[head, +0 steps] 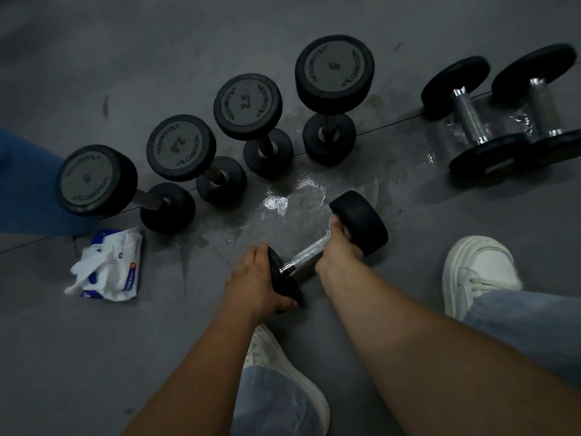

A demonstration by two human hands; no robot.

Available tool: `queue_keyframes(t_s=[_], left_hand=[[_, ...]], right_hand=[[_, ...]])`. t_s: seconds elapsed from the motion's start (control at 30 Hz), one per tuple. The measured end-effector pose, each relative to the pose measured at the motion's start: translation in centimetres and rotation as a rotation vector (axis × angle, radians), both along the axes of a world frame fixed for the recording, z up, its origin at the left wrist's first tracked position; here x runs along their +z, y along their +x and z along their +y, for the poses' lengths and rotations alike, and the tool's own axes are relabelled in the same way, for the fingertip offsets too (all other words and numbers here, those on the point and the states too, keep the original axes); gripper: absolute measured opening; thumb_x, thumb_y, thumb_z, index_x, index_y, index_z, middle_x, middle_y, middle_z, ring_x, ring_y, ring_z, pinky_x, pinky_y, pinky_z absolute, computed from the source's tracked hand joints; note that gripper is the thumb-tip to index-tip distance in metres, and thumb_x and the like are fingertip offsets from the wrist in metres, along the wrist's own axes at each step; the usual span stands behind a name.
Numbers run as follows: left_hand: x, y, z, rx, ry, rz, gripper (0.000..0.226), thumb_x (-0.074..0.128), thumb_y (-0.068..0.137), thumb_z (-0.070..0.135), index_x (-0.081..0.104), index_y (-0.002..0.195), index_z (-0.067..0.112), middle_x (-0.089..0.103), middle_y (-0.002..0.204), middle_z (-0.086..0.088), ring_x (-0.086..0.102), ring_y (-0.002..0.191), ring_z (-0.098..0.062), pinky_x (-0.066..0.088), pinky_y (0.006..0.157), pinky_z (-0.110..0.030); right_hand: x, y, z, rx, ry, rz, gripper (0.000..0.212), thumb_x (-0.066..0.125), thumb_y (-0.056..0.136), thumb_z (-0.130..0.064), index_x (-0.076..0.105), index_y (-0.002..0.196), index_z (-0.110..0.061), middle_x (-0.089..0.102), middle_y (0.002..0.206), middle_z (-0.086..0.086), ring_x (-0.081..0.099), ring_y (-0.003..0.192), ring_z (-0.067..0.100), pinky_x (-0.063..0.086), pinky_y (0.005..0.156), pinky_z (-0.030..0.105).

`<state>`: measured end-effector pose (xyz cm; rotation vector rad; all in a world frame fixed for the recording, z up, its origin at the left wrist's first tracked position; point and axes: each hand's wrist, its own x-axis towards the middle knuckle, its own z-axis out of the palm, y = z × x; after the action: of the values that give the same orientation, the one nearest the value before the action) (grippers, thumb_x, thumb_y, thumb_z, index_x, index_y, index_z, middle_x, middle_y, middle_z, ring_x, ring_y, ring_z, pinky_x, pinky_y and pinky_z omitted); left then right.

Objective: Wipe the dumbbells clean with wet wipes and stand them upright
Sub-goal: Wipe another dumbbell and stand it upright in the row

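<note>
At lower centre the probably heavy, rigid dumbbell (361,221) lies flat, left hand (262,278) clasping its near head, right hand (341,251) curled round a wipe (347,230) at the handle's far end, likely the surest hold.

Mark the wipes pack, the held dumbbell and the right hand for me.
wipes pack (130,262): head view, on its printed wrapper.
held dumbbell (306,254): head view, on its metal handle.
right hand (341,250): head view, on its back.
</note>
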<state>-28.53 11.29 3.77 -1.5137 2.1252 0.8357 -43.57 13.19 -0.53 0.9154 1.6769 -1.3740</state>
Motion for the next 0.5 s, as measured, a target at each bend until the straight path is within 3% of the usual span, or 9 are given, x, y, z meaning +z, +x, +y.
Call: queue_keyframes(t_s=[0.17,0.23,0.33,0.43,0.5], left_hand=[[-0.2,0.2,-0.3,-0.013,0.01,0.002,0.134,0.09,0.048,0.05,0.014,0.154,0.023,0.027,0.154,0.002,0.035,0.138,-0.023,0.039,0.108,-0.043],[-0.3,0.2,-0.3,-0.008,0.008,0.002,0.134,0.09,0.047,0.05,0.014,0.154,0.023,0.026,0.154,0.002,0.035,0.138,-0.023,0.04,0.107,-0.045],[-0.3,0.2,-0.2,-0.016,-0.007,-0.002,0.134,0.09,0.047,0.05,0.015,0.154,0.022,0.027,0.153,0.002,0.035,0.137,-0.024,0.04,0.107,-0.044],[-0.2,0.2,-0.2,-0.019,0.002,-0.012,0.134,0.089,0.047,0.052,0.014,0.154,0.023,0.027,0.154,0.001,0.035,0.138,-0.024,0.04,0.107,-0.044],[-0.3,0.2,-0.3,-0.022,0.004,-0.015,0.133,0.089,0.048,0.052,0.014,0.154,0.023,0.027,0.154,0.001,0.035,0.137,-0.024,0.04,0.107,-0.044]], right_hand=[[-0.7,0.2,2.1,-0.063,-0.25,-0.059,0.017,0.071,0.087,-0.026,0.061,0.089,-0.012,0.062,0.08,0.001,0.057,0.062,0.007,0.045,0.05,0.017],[-0.6,-0.1,1.7,-0.025,-0.22,-0.06,0.021,0.074,0.084,-0.031,0.061,0.086,-0.014,0.061,0.077,-0.001,0.055,0.057,0.006,0.043,0.047,0.018],[-0.4,-0.3,1.1,0.121,-0.146,-0.051,0.033,0.074,0.082,-0.041,0.056,0.094,-0.017,0.059,0.084,-0.002,0.055,0.064,0.008,0.044,0.053,0.022],[-1.1,-0.3,3.4,0.033,-0.285,-0.129,0.013,0.066,0.091,-0.024,0.058,0.087,-0.014,0.062,0.087,0.004,0.059,0.063,0.006,0.047,0.051,0.017],[-1.6,-0.4,4.8,-0.095,-0.32,-0.256,0.008,0.057,0.096,-0.016,0.056,0.088,-0.014,0.061,0.102,0.009,0.06,0.074,0.009,0.05,0.052,0.016]])
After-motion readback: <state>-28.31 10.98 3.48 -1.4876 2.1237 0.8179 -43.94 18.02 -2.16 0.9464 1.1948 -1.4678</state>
